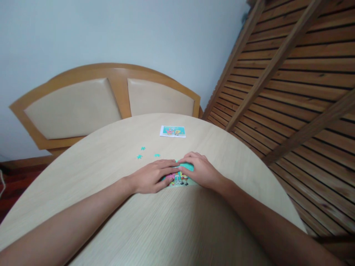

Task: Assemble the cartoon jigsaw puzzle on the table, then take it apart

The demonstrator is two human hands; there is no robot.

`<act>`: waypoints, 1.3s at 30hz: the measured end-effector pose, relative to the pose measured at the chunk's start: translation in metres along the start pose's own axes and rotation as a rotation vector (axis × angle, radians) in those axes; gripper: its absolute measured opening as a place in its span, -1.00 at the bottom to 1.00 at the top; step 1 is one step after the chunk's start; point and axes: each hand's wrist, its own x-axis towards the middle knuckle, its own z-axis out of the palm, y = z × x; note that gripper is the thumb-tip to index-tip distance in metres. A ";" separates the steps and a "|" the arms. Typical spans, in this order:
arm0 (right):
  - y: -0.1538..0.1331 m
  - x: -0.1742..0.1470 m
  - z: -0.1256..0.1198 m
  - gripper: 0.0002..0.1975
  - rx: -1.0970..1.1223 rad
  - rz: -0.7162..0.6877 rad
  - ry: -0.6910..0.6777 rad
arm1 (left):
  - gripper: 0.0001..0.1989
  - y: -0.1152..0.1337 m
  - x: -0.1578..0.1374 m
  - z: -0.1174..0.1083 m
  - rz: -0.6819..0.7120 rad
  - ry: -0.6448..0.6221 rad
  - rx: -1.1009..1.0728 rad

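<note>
I have both hands down on the same small target: the left hand lies palm-down over the left part of a teal picture puzzle, fingers stretched across it; the right hand arches over its upper right corner; I read this pairing as a way to keep the puzzle from sliding on the table, one side braced against the other.

The left grip is released, fingers long and flat, the thumb apart from them and close to the printed pink figure; the right grip is loosely bent, a gap showing between thumb and forefinger, their tips near the left fingertips at the puzzle's upper part; I cannot tell whether a piece is caught under those tips.

The puzzle sits between and partly beneath the two grips, flat on the table; its lower middle shows bare, while fingers hide much of its left side and top edge.

Three loose pieces lie beyond the left hand, apart from one another; I take that spot as handy for reaching; a printed booklet lies farther off, its picture in plain view, probably so it can be glanced at without being covered.
</note>
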 end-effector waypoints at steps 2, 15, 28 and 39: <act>0.001 -0.001 0.000 -0.73 -0.035 -0.018 -0.027 | -0.61 -0.003 0.000 0.002 -0.055 0.057 0.001; 0.065 0.002 -0.022 -0.74 -0.177 0.146 0.040 | -0.75 -0.034 -0.006 0.001 -0.551 0.249 0.164; 0.031 0.000 0.006 -0.50 -0.132 -0.072 -0.090 | -0.78 -0.039 -0.008 -0.006 -0.576 0.213 0.085; -0.001 0.005 0.015 -0.49 -0.152 -0.033 -0.122 | -0.68 -0.036 -0.008 -0.024 -0.621 0.022 -0.021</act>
